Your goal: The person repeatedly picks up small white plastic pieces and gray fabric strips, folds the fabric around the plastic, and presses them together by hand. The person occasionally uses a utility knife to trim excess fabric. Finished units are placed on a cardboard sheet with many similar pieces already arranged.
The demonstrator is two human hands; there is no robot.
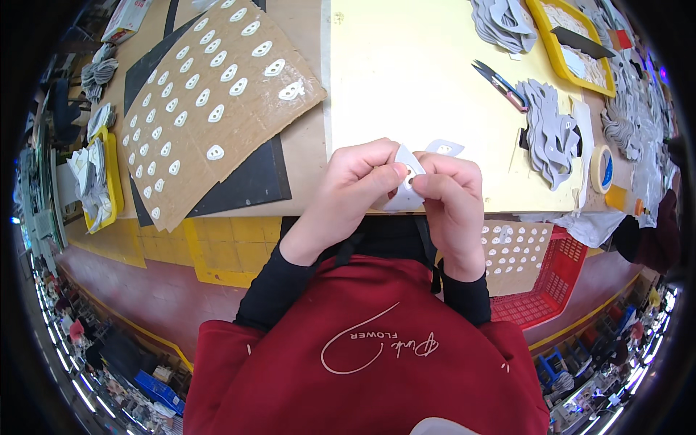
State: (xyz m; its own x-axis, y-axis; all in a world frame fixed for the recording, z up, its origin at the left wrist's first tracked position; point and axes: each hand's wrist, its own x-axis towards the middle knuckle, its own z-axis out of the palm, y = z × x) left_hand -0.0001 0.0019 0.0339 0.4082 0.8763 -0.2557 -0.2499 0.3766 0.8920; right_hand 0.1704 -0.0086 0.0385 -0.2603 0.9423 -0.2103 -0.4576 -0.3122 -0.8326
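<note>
Close to the table's near edge, my left hand (pixel 360 181) and my right hand (pixel 452 194) pinch one light grey cut piece (pixel 400 201) between thumbs and fingers. A small white patch with dark holes (pixel 409 176) shows on it between my thumbs. Just beyond my right hand, a second grey piece (pixel 451 146) with a similar white patch lies on the table. To the left, a brown cardboard sheet (pixel 239 134) carries rows of small white two-holed patches. Fingers hide part of the held piece.
Dark-bladed thread snips (pixel 500 85) lie right of centre, beside a stack of grey cut pieces (pixel 544 130). A yellow tray (pixel 612 87), tape roll (pixel 595 170) and more grey stacks stand at right. Another yellow tray (pixel 114 177) is left; a red crate (pixel 562 272) sits below the table.
</note>
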